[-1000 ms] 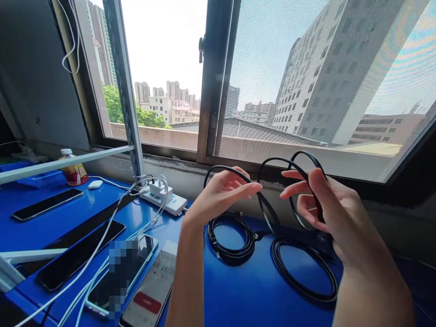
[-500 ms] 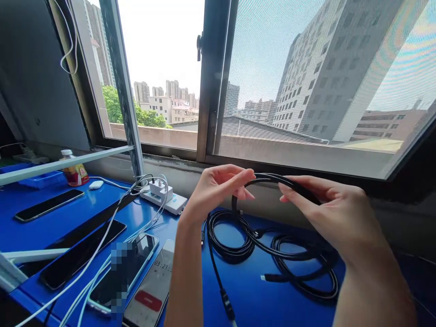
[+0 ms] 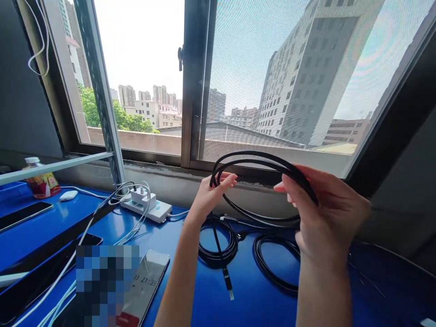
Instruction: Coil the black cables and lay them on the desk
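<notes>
Both my hands hold a black cable [image 3: 254, 160] wound into a wide loop above the blue table [image 3: 245, 299]. My left hand [image 3: 213, 195] grips the loop's left side with curled fingers. On the right side my right hand [image 3: 318, 209] is closed round it. One cable end with a plug [image 3: 227, 284] hangs down to the table. Below the hands lie two more coiled black cables, one to the left [image 3: 218, 247] and one to the right [image 3: 272, 263].
A white power strip [image 3: 145, 204] with chargers and white wires sits by the window sill. Phones [image 3: 145, 284] lie at the lower left, one [image 3: 23, 213] further left. A bottle [image 3: 39, 181] and a white mouse [image 3: 68, 195] stand at far left. The window frame [image 3: 194, 91] is behind.
The camera view has shifted right and up. My hands have lifted the black cable and spread it into a wider loop; its free end now dangles to the table.
</notes>
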A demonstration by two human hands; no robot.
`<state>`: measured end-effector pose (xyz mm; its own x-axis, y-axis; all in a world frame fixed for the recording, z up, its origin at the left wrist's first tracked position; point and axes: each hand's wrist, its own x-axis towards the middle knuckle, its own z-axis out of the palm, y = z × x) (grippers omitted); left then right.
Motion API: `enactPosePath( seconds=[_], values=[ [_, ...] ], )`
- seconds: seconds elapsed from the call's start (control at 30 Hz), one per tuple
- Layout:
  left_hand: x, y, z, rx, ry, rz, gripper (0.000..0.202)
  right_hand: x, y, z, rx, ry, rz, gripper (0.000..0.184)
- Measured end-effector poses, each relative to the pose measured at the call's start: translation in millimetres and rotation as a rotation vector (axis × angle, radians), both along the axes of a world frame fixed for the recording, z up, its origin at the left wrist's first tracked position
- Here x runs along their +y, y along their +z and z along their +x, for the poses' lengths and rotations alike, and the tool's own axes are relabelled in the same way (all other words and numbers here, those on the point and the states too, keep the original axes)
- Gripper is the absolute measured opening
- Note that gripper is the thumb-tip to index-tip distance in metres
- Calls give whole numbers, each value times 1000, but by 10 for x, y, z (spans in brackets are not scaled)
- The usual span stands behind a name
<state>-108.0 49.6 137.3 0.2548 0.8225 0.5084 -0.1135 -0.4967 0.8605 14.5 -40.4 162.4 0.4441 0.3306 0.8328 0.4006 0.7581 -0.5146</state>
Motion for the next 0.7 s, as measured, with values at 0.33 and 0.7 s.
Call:
enactPosePath(
  seconds=[0.33,0.7],
  values=[
    [-11,107,-201,-251,354,-251,49,417,-161,103,-235,-137,-336,42],
    [-77,103,139,-22,287,-212,43,155,-50,134,-149,348,-434,39]
  ],
)
